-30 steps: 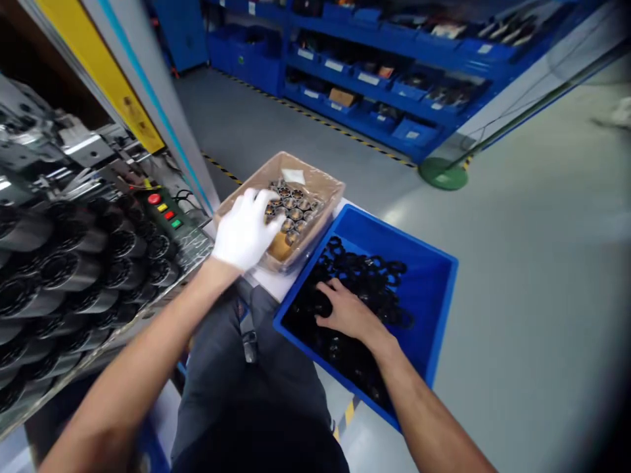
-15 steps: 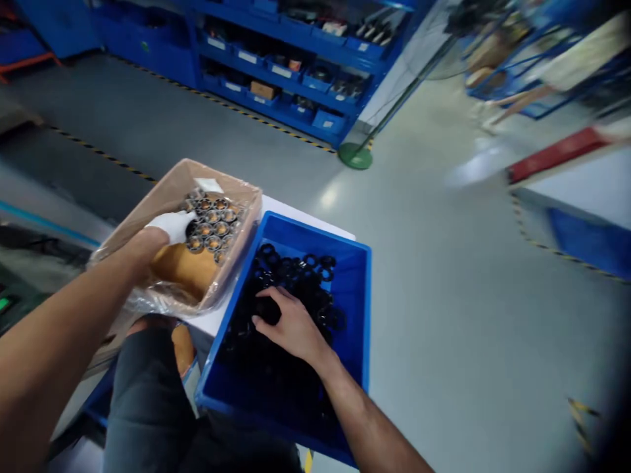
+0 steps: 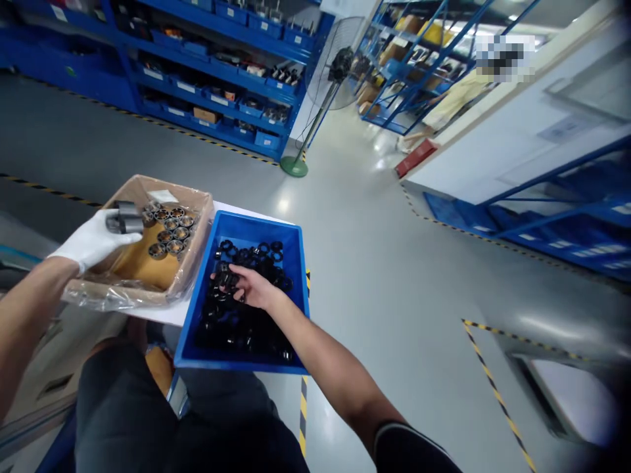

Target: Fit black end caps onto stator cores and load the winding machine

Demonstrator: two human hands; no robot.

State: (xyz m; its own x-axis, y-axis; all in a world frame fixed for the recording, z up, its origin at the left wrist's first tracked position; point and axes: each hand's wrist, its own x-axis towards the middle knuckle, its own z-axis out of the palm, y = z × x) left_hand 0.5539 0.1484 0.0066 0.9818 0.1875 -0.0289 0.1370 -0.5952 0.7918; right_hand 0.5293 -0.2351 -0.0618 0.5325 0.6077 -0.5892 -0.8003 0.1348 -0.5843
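My left hand (image 3: 93, 240), in a white glove, grips a dark grey cylindrical metal part (image 3: 130, 217) above the left side of a plastic-lined carton (image 3: 200, 246). Several metal rings (image 3: 172, 224) stand close together in the carton on a brown sheet (image 3: 142, 268). Bare, my right hand (image 3: 252, 286) is inside a blue bin (image 3: 303, 299), its fingers curled around a black ring-shaped part (image 3: 227, 278). Many loose black rings (image 3: 263, 249) fill the bin around and below it. The fingers partly hide both held parts.
Carton and bin stand side by side on a white surface (image 3: 224, 206) by my legs. Ahead are blue shelves (image 3: 210, 102) with parts bins and a green-based fan (image 3: 294, 166). Another person (image 3: 456, 98) is at the far right, behind a white partition (image 3: 493, 151).
My left hand has lifted from the rings with the metal part in it, moving left and up. My right hand has closed on a black part. The view has swung right.
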